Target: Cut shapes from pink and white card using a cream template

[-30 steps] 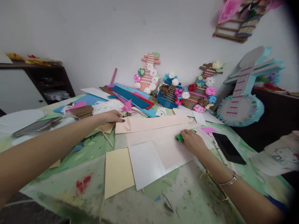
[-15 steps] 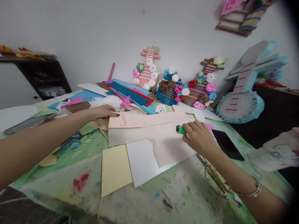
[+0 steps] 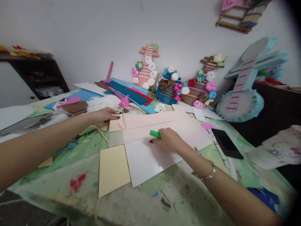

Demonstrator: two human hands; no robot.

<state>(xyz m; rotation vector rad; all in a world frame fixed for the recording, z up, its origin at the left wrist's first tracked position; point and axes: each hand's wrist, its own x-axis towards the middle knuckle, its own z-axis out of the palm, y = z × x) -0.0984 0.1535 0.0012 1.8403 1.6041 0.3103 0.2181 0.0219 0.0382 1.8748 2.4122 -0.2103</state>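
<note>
Head view, far left: see a dark cabinet (image 3: pixel 39 78) with its shelves against the wall. Nearer, spot a cloth-covered bench (image 3: pixel 77 207), green and paint-marked. Find brown paper (image 3: pixel 75 108) and a tangle of white string (image 3: pixel 103 104) just beyond the left hand (image 3: pixel 105 115). Rests that hand on the left end of a peach strip (image 3: pixel 145 121), fingers bent, thumb on top; cannot tell whether pinching the paper or only pressing it. Lies along the far side of a paler sheet (image 3: pixel 131 136), with a line between them that fades toward the right. Nearer the bench edge, see a cream card (image 3: pixel 114 169) beside a white card (image 3: pixel 138 166), which reaches toward the space under the right hand (image 3: pixel 169 138). Behind, notice layered coloured papers (image 3: pixel 129 91), then a pink instrument model (image 3: pixel 143 75) and a blue instrument model (image 3: pixel 163 95), both decked with paper flowers.

Curls right fingers closed around a green tool (image 3: pixel 155 134), with its end sticking out leftward over the pale sheet; cannot tell whether touching it. Wears a bracelet (image 3: pixel 210 174) on that wrist. Farther right, find a brown instrument model (image 3: pixel 198 88), a black phone (image 3: pixel 227 144), a large light-blue instrument model (image 3: pixel 237 105) and a cat-printed bottle (image 3: pixel 277 150).
</note>
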